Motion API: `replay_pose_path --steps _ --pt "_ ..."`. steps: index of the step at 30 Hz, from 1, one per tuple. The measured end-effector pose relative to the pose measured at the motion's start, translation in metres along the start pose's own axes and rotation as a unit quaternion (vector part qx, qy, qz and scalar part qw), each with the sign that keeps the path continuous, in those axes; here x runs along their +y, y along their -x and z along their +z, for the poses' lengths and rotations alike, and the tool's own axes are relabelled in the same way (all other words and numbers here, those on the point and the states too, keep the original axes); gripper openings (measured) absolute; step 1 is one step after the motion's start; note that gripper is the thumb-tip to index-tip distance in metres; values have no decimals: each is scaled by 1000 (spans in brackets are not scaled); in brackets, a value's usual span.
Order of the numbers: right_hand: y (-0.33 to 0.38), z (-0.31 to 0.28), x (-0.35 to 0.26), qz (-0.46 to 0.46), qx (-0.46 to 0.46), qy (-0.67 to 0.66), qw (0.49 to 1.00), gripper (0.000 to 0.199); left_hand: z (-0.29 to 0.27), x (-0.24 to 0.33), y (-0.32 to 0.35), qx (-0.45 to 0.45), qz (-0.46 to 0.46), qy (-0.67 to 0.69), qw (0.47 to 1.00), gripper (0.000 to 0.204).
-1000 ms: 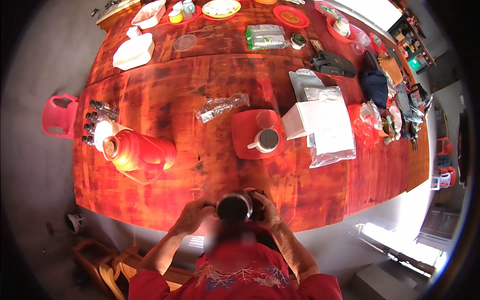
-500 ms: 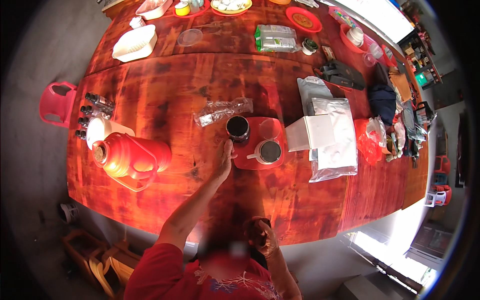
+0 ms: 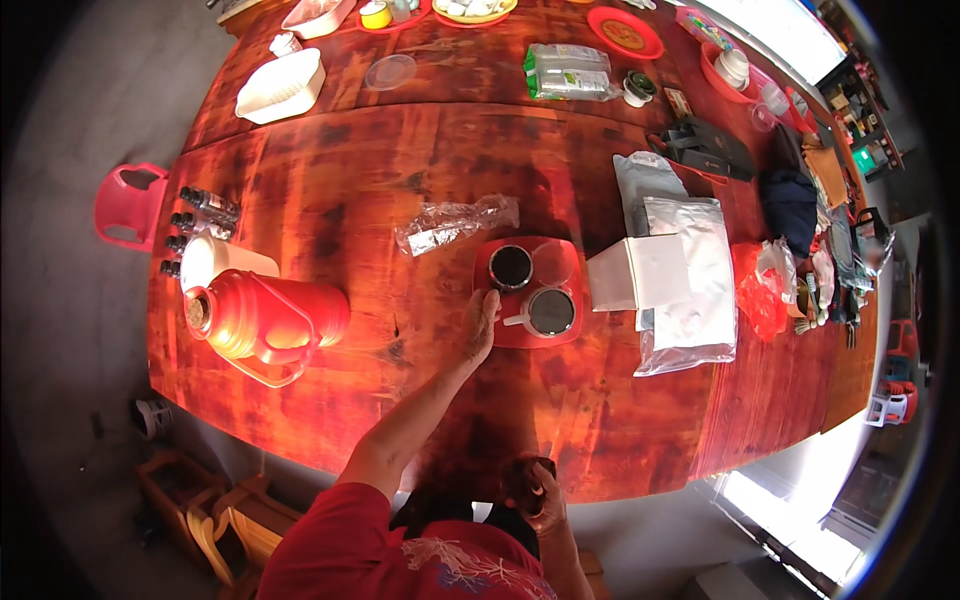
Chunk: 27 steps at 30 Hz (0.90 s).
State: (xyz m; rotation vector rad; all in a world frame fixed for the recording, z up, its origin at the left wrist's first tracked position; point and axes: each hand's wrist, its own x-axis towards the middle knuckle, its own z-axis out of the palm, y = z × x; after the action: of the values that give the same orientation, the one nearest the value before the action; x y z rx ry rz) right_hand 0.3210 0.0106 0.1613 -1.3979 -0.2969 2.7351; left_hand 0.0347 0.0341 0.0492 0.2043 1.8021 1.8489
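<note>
Surface: long red-brown wooden table with glossy boards, grey floor around it, bright daylight at the lower right
Tray: one square red tray near the table's middle, bearing two round vessels
Dark cup: one cup on the tray's upper left part, its inside dark; whether that is liquid or shadow cannot be told
Mug: one pale mug with a handle toward the left, on the tray's lower right part, dark inside too
Flask: one big red flask lying near the table's left edge, its round mouth turned left, a white box just above it
Small bottles: about four dark-capped bottles in a row at the left edge, close to a pink plastic stool
Wrapper: one clear crumpled plastic bag just left of the tray, a silvery packet inside
Pouches: two silvery flat pouches right of the tray, a white box resting on them
Far end: one white tub, one clear lid, one green packet, two red plates
Left hand: left hand stretched forward on a straight arm, fingers together and fairly flat, fingertips at the tray's left edge just below the dark cup, gripping nothing
Right hand: right hand drawn back near the body at the table's near edge, fingers curled around a small dark thing too unclear to identify
</note>
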Motion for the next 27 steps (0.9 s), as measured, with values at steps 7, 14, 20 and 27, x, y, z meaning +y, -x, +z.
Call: replay_pose_path --steps 7,14,20,27 --pt "-7 -16 7 14 11 -4 1000 30 -2 -7 8 2 11 2 1000 36" --pt "-9 -10 12 39 13 -43 998 27 -62 -60 14 251 -31 -269 929 59" --pt "-15 -17 17 25 32 -32 999 26 -153 -51 30 295 -103 -395 864 40" --pt "-18 13 16 -11 6 68 998 34 -165 -71 37 274 13 -362 891 15"
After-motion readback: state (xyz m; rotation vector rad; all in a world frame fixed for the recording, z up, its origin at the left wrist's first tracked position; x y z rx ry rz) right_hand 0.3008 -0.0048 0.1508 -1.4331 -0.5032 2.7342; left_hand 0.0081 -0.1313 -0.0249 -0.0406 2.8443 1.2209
